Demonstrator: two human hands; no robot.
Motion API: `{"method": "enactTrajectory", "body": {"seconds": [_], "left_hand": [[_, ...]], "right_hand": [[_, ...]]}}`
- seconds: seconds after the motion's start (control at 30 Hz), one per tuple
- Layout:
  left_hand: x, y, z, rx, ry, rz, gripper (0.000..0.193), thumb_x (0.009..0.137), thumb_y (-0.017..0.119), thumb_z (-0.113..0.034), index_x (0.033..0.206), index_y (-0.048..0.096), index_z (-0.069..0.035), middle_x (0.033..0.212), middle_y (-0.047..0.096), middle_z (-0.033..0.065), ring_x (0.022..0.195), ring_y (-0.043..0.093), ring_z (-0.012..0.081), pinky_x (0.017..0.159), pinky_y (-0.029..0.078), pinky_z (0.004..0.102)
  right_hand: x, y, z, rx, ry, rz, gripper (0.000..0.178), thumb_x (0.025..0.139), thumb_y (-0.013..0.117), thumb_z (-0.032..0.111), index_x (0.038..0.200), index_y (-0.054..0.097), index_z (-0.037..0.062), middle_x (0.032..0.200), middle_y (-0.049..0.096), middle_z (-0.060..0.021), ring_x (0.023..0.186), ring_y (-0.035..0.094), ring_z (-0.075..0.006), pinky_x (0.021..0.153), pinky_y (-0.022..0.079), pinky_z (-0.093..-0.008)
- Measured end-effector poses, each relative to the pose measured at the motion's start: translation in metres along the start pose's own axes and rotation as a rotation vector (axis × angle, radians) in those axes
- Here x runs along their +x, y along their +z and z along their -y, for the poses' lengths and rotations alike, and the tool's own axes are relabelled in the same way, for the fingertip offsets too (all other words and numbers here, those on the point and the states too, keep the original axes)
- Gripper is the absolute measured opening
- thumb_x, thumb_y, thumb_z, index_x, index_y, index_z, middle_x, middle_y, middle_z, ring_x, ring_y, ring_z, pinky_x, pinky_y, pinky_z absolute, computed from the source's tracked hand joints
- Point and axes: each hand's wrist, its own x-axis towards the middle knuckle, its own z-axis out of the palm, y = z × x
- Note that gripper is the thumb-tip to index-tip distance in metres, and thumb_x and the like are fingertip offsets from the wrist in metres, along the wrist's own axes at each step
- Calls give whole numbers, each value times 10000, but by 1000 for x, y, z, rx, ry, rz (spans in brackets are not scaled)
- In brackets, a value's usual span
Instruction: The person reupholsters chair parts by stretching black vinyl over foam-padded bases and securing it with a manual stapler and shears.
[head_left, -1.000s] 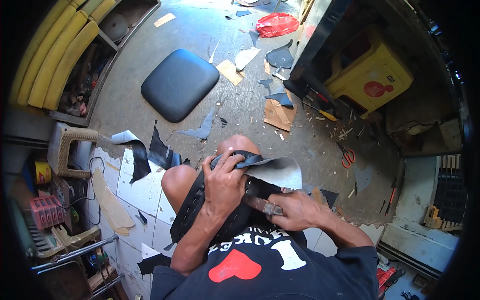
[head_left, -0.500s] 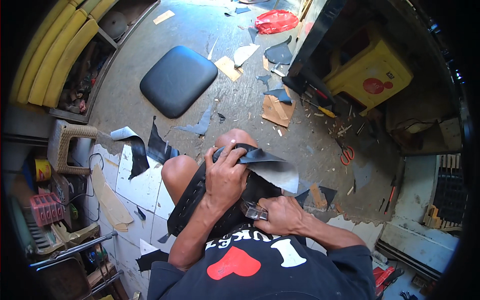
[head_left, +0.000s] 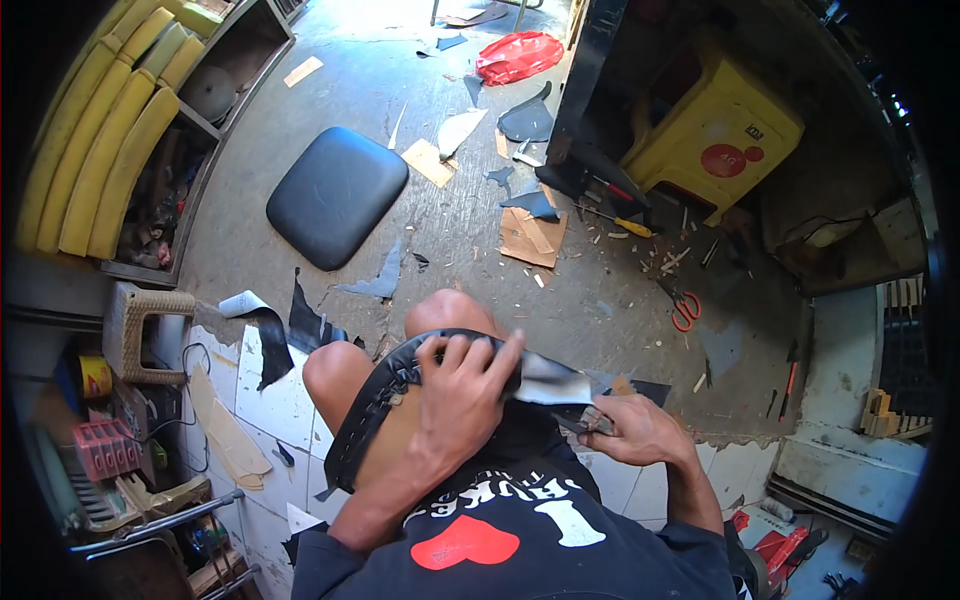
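A black upholstered seat cover on a board (head_left: 372, 410) lies across my knees. My left hand (head_left: 462, 395) presses down on its upper edge, fingers curled over the black vinyl. A loose flap of grey-backed vinyl (head_left: 552, 382) sticks out to the right from under that hand. My right hand (head_left: 628, 430) is closed around a small metal tool (head_left: 590, 422) held against the flap's lower edge. What kind of tool it is I cannot make out.
A finished black seat cushion (head_left: 335, 195) lies on the concrete floor ahead. Cardboard scraps (head_left: 532, 235), vinyl offcuts and red-handled scissors (head_left: 686, 310) are scattered around. A yellow plastic stool (head_left: 725, 135) stands at the right. Yellow foam rolls (head_left: 105, 140) lean on shelves at the left.
My left hand slid a little to the right along the cover's edge. The right hand with its tool moved out to the right, and the vinyl flap is pulled flatter.
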Motion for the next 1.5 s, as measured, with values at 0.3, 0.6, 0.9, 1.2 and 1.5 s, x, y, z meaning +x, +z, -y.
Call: {"method": "enactTrajectory", "body": {"seconds": [0.3,0.6,0.9,1.2,1.5], "left_hand": [[-62,6,26,-254,183,-199,235,782,810,-75,1012,763,-59,1055,708,90,1162,646,305,1108,475,545],[-68,14,27,-316,221,-285,221,735,838,-66,786,636,8,853,567,115,961,601,314,1023,544,526],[-55,18,18,-339,220,-309,203,742,830,-47,767,635,2,811,552,109,923,607,308,994,564,498],[-54,2,17,-250,147,-237,354,773,894,-335,950,749,-64,853,546,72,981,590,301,1016,515,489],[-48,11,19,-98,125,-241,382,810,861,-296,1166,807,-170,907,512,42,985,543,285,952,447,461]], "right_hand": [[33,-29,-16,-47,-162,-124,277,863,797,241,986,651,40,844,653,-176,780,656,-388,673,490,-458],[104,-76,53,-637,-635,231,329,823,739,252,1045,625,37,952,701,-144,961,715,-366,783,602,-488],[134,-86,100,-1032,-616,392,261,811,726,277,931,660,55,835,697,-125,821,736,-333,699,592,-461],[122,-99,75,-664,-641,247,315,842,756,274,1019,681,25,967,701,-182,914,726,-385,794,590,-498],[92,-115,56,-610,-426,217,305,871,737,258,1033,658,11,940,710,-192,919,712,-425,766,580,-510]]}}
